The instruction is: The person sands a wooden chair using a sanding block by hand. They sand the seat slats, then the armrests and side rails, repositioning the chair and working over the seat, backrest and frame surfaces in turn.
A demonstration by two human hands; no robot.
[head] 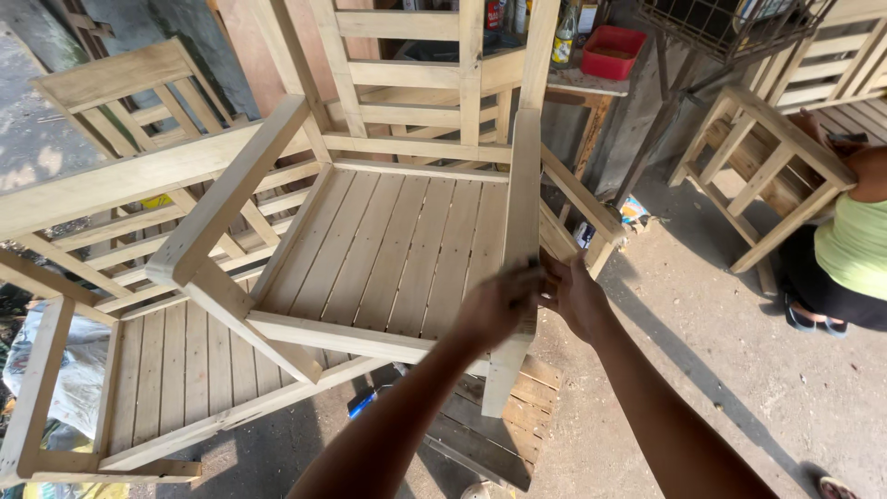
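At front corner, left hand [497, 305] and right hand [575, 294] clasp wooden armchair [388, 249] leg, fingers wrapped; likely heavy, rigid, rough.

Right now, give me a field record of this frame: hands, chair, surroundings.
left hand: on the chair's front right leg, blurred
right hand: on the outer side of the same leg
chair: bare wood, slatted seat, sits raised on other wooden furniture
second chair: bare wood, back left
stool frame: bare wood, right
other person: crouched at right edge, green top
red tub: on a table at the back
floor: concrete
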